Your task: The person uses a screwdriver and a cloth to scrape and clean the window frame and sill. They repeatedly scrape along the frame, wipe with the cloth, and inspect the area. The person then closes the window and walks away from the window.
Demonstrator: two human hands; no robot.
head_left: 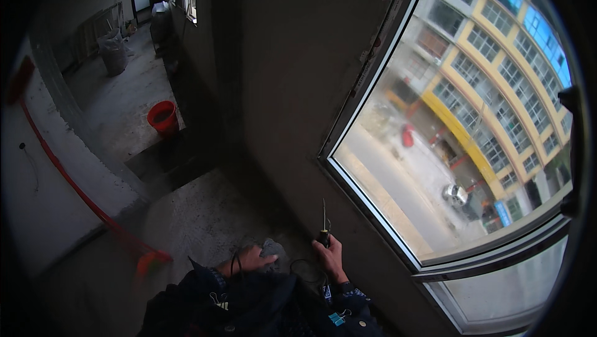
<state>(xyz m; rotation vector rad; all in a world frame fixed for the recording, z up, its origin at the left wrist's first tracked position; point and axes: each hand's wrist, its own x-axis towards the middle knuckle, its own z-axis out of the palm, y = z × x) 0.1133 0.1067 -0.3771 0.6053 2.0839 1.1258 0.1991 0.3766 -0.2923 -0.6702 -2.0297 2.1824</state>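
My right hand (331,259) is closed round the dark handle of a screwdriver (323,237). Its thin metal shaft points up, and a yellow band shows at the handle's top. At the lower middle, my left hand (250,258) has its fingers closed against a grey crumpled lump (272,250); whether it is a rag or something hard, I cannot tell. A thin dark cord loops near my left wrist, and another loop (301,263) hangs between my hands. Both hands are close in front of my dark jacket (261,299).
A framed window (398,237) fills the right side, with a street and building beyond. A bare dark wall (280,75) stands ahead. A red bucket (163,118) is on the floor at left. A long red-handled tool (68,181) leans along the left wall. Sacks (113,54) stand farther back.
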